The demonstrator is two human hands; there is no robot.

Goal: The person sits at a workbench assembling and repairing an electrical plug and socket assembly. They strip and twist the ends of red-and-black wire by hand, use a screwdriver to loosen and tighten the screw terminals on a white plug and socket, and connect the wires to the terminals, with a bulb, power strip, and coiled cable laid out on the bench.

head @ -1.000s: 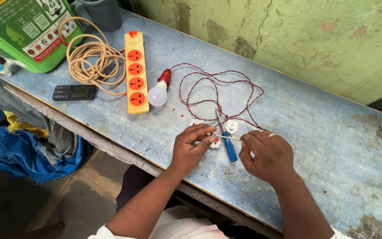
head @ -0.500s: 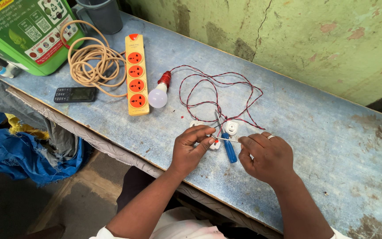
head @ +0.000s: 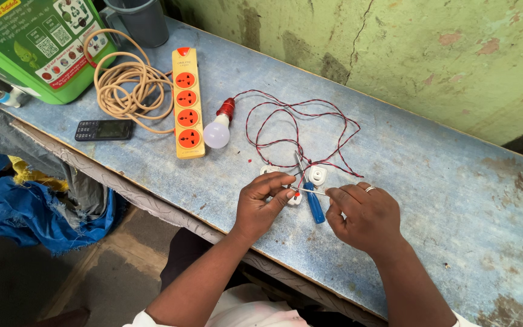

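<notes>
My left hand (head: 263,203) pinches a small white plug part (head: 295,197) against the blue worktop (head: 431,175). My right hand (head: 364,216) holds the end of a thin wire (head: 310,191) that runs across to the left fingers. Between the hands lies a blue-handled screwdriver (head: 314,204). Another white plug piece (head: 316,175) sits just beyond, where a twisted red wire (head: 298,124) ends. That wire loops back to a white bulb in a red holder (head: 218,129).
An orange and yellow power strip (head: 186,103) with a coiled beige cable (head: 127,85) lies at the left. A black phone (head: 104,129) rests near the table edge. A green canister (head: 37,42) and a grey cup (head: 140,21) stand at the back left. Blue cloth (head: 37,215) lies on the floor.
Both hands stay at the plug parts; the fingers have shifted only slightly. The view has drifted a little.
</notes>
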